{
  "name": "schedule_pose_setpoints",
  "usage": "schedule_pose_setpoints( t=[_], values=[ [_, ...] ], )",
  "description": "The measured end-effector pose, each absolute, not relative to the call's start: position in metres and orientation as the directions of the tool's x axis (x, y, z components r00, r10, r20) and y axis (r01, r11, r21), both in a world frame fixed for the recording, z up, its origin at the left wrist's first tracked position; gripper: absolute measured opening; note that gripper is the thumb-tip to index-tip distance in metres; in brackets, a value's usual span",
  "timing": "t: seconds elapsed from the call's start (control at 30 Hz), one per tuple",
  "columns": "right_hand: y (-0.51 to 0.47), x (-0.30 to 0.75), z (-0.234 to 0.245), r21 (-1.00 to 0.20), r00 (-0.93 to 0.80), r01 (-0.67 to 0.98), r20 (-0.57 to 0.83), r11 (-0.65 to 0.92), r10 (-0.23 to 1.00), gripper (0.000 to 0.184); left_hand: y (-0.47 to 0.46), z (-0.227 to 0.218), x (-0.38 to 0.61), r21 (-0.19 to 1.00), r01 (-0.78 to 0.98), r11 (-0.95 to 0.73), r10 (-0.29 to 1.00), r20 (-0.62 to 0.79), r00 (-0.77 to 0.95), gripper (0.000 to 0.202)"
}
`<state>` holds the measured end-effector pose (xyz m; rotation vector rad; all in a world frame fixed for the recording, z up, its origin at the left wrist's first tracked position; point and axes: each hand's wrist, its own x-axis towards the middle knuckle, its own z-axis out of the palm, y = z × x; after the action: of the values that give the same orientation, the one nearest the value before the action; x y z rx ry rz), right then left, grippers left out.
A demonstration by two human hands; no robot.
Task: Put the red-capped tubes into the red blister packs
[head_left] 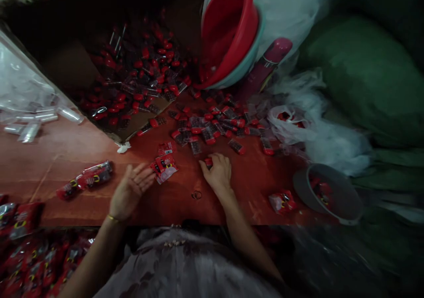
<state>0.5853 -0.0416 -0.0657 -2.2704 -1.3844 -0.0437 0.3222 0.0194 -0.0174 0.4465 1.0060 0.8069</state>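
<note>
My left hand (134, 190) is turned palm up with its fingers stretched out. Its fingertips reach the edge of a red printed packet (164, 166) on the table; I cannot tell whether they touch it. To the right, my right hand (218, 173) curls over a small red-capped clear container (208, 161), mostly hidden beneath the fingers. A dark ring-shaped band (196, 195) lies between the hands. Just beyond them spreads a heap of similar containers (208, 134) with red caps and dark contents.
A tipped cardboard box (76, 68) spills more containers. Red and teal basins (247, 24) lean behind, beside a pink spray can (268, 62). Filled packets (94, 175) lie left, with more (39, 262) below the table edge. A grey tub (344, 196) stands right.
</note>
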Motion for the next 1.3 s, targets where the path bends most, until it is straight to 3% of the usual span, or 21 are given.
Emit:
schedule_pose_setpoints(
  t=[0.1,0.2,0.3,0.43,0.57,0.63,0.73,0.87,0.93,1.03,1.17,1.3],
  values=[
    [-0.044,0.583,-0.07,-0.592,0.591,0.74,0.343,-0.32,0.73,0.027,-0.005,-0.03,0.368,0.863,-0.064,0.502,0.782,-0.421,0.459,0.035],
    [-0.047,0.577,-0.069,-0.801,0.703,0.567,0.351,-0.19,0.618,0.028,-0.021,-0.044,0.411,0.979,0.171,0.112,0.808,-0.19,0.558,0.042],
    [-0.052,0.571,-0.067,-0.901,0.744,0.426,0.302,-0.076,0.596,0.028,-0.022,-0.053,0.44,0.924,0.282,-0.259,0.75,0.009,0.661,0.053],
    [-0.06,0.567,-0.07,-0.959,0.758,0.281,0.2,-0.035,0.62,0.03,-0.013,-0.056,0.455,0.863,0.261,-0.433,0.652,0.1,0.752,0.04],
    [-0.066,0.566,-0.069,-0.924,0.729,0.381,0.285,-0.023,0.623,0.024,-0.007,-0.056,0.46,0.759,0.343,-0.553,0.654,0.142,0.743,0.042],
    [-0.07,0.566,-0.064,-0.874,0.638,0.485,0.366,0.016,0.678,0.02,-0.003,-0.057,0.461,0.665,0.43,-0.611,0.686,0.173,0.707,0.034],
    [-0.073,0.572,-0.048,-0.79,0.451,0.61,0.41,0.062,0.793,0.034,0.001,-0.06,0.463,0.595,0.415,-0.688,0.643,0.234,0.729,0.018],
    [-0.063,0.584,-0.02,-0.698,0.4,0.693,0.166,-0.179,0.901,0.039,-0.001,-0.059,0.464,0.539,0.368,-0.758,0.572,0.277,0.772,0.017],
    [-0.051,0.586,-0.007,-0.585,0.368,0.754,-0.003,-0.3,0.93,0.04,-0.003,-0.059,0.464,0.496,0.373,-0.784,0.555,0.291,0.779,0.016],
    [-0.036,0.582,0.004,-0.405,0.306,0.848,-0.152,-0.342,0.94,0.041,-0.006,-0.063,0.466,0.435,0.385,-0.814,0.533,0.295,0.793,0.013],
    [-0.033,0.572,0.0,-0.334,0.268,0.89,-0.172,-0.312,0.948,0.039,-0.008,-0.072,0.466,0.419,0.379,-0.825,0.52,0.3,0.8,0.013],
    [-0.043,0.569,-0.023,-0.351,0.267,0.9,-0.023,-0.257,0.964,0.039,-0.008,-0.078,0.466,0.455,0.35,-0.819,0.501,0.266,0.824,0.02]
  ],
)
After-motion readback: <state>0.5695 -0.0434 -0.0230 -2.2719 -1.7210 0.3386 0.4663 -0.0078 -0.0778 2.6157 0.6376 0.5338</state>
